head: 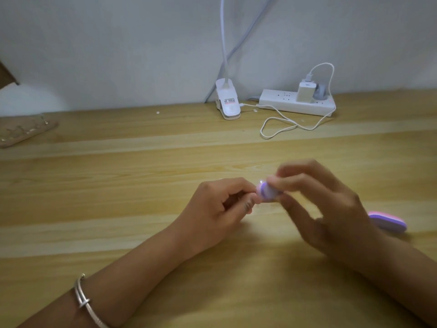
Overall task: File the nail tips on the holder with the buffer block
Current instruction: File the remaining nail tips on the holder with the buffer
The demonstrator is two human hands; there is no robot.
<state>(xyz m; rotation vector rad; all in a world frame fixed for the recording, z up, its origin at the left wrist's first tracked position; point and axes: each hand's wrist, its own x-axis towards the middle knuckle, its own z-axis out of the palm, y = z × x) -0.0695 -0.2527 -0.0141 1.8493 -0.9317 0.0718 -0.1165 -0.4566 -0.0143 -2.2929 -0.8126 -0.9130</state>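
Note:
Above the middle of the wooden table, my right hand (319,204) grips a small purple and white buffer block (339,192) between thumb and fingers. The hand is blurred. My left hand (220,207) has its fingers curled and pinches something small right at the block's left end. A clear nail tip (331,182) seems to glint there. The holder itself is hidden by my fingers. A silver bangle sits on my left wrist.
A second pink and purple buffer block (387,222) lies on the table beside my right wrist. At the back stand a white clip lamp base (228,102) and a power strip (298,102) with a looping white cable (283,125). A tan object (23,132) lies far left.

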